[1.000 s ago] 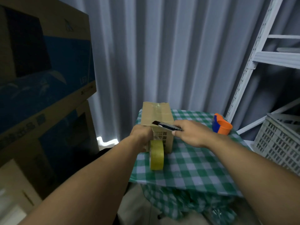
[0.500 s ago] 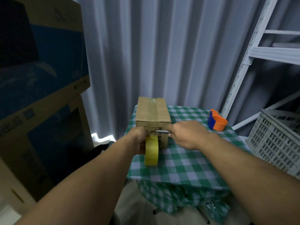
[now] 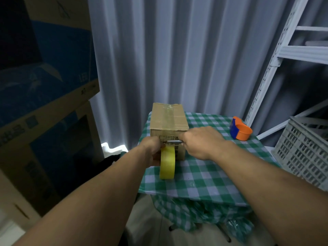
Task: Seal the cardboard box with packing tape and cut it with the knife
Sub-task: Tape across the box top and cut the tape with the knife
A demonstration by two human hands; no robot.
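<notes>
A small brown cardboard box (image 3: 168, 118) stands on the green checked table (image 3: 204, 174), with clear tape running along its top and down its near face. My left hand (image 3: 152, 148) grips a yellow roll of packing tape (image 3: 167, 162) held upright against the box's near face. My right hand (image 3: 200, 141) holds a knife (image 3: 173, 141) level, its blade pointing left across the tape just above the roll.
An orange and blue tape dispenser (image 3: 240, 128) sits at the table's far right corner. Large stacked cartons (image 3: 44, 103) stand on the left, a white metal shelf frame (image 3: 276, 59) and a white plastic crate (image 3: 305, 148) on the right. Corrugated wall behind.
The knife came down from above the box's near edge to lie level against the front face above the roll. The left hand kept hold of the roll.
</notes>
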